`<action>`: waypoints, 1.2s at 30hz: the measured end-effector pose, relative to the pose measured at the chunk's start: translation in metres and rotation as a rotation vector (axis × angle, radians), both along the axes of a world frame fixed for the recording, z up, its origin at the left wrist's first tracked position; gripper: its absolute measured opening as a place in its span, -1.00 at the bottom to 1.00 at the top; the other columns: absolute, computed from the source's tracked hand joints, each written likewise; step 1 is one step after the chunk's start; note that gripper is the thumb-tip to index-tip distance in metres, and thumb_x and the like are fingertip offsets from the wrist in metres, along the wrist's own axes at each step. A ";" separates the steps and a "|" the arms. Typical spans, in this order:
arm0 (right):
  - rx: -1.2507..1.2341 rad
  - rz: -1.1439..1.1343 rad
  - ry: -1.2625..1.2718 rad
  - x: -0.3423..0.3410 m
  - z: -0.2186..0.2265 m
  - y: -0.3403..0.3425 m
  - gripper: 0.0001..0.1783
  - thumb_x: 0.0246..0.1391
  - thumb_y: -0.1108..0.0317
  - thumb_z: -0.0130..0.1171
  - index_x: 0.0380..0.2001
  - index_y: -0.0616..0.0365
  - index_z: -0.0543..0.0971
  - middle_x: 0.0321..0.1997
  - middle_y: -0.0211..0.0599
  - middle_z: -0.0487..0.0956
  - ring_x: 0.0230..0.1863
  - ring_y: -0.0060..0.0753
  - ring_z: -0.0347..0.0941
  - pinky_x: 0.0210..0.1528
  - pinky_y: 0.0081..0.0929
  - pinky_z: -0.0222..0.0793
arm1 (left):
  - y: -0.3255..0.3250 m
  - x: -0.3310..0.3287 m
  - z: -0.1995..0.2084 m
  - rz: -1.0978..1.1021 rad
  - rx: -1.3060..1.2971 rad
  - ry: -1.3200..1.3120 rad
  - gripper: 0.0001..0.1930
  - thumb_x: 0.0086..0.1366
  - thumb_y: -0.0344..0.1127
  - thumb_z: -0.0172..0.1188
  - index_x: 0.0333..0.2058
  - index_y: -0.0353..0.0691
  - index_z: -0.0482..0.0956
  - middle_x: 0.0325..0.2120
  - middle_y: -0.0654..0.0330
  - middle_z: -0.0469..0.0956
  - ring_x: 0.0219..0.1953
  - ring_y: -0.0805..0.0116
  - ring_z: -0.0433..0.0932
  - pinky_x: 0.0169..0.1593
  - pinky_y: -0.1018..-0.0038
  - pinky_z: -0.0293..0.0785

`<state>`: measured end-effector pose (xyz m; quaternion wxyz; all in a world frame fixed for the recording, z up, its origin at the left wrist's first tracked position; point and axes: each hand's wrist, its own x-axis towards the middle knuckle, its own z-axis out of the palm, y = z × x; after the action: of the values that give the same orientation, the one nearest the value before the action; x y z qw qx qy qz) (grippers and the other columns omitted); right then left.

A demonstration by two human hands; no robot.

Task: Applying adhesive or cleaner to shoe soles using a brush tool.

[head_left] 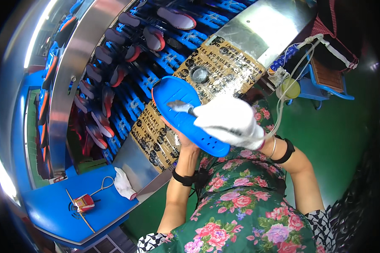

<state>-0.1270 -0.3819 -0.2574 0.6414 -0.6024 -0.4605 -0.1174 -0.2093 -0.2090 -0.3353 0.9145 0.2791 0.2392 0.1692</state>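
A blue shoe sole (185,120) with a red-orange edge is tilted in front of me, its small holes toward my right side. My bare left hand (186,140) grips it from beneath, and most of its fingers are hidden under the sole. In a white glove, my right hand (230,120) is closed around a brush, whose handle is hidden in the glove. The brush's grey, flat tip (179,105) lies over the upper inside face of the sole, seemingly touching it. Just beyond the sole, a small round dish (199,74) sits on the tape-covered ledge (230,63).
Behind the ledge, several shoe parts (153,39) sit on blue racks beside a curved metal frame (74,55). At the left is a blue table (42,206) with a white glove (123,184) and a small red box (85,203). A hose (278,107) hangs near my right wrist.
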 end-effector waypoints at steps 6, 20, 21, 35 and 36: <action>0.003 0.258 0.068 -0.005 -0.008 -0.003 -0.81 -0.01 0.37 0.38 -0.27 0.08 0.73 -0.17 -0.22 0.72 -0.20 -0.21 0.64 -0.18 -0.31 0.56 | 0.010 -0.001 -0.002 -0.201 0.200 -0.112 0.15 0.03 0.81 -0.31 0.06 -0.28 0.38 -0.31 -0.07 0.61 -0.35 0.15 0.63 -0.27 0.30 0.63; 0.019 0.062 -0.055 -0.005 -0.021 -0.004 -0.79 0.01 0.42 0.39 -0.22 0.05 0.73 -0.14 -0.27 0.72 -0.26 -0.18 0.63 -0.17 -0.28 0.57 | 0.028 0.022 0.006 -0.427 0.039 -0.456 0.19 -0.10 0.87 -0.25 -0.07 -0.31 0.47 -0.28 0.03 0.57 -0.26 0.07 0.58 -0.07 0.10 0.53; 0.001 0.035 -0.130 -0.011 -0.026 -0.001 -0.78 0.00 0.42 0.39 -0.21 0.05 0.72 -0.13 -0.27 0.71 -0.27 -0.17 0.63 -0.19 -0.29 0.57 | 0.028 0.024 0.004 -0.383 0.042 -0.439 0.19 -0.10 0.86 -0.24 -0.09 -0.33 0.48 -0.30 0.03 0.58 -0.26 0.08 0.58 -0.06 0.10 0.53; 0.025 0.245 0.240 -0.016 -0.036 -0.008 -0.78 -0.06 0.44 0.44 -0.26 0.08 0.74 -0.18 -0.27 0.72 -0.21 -0.29 0.65 -0.14 -0.36 0.58 | 0.059 0.033 -0.012 -0.477 -0.156 -0.635 0.08 -0.09 0.71 0.15 -0.03 -0.33 0.42 -0.21 0.04 0.56 0.02 -0.01 0.52 0.22 0.03 0.44; 0.092 0.344 0.471 -0.015 -0.039 -0.008 -0.80 -0.07 0.45 0.44 -0.29 0.10 0.74 -0.19 -0.27 0.72 -0.20 -0.33 0.66 -0.12 -0.39 0.58 | 0.062 0.030 -0.021 -0.481 -0.159 -0.629 0.08 -0.09 0.71 0.15 -0.03 -0.33 0.42 -0.21 0.04 0.56 0.02 -0.01 0.52 0.22 0.03 0.44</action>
<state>-0.1418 -0.3901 -0.2965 0.7676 -0.4967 -0.3883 0.1155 -0.1790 -0.1467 -0.3559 0.9753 0.1901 -0.1122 0.0083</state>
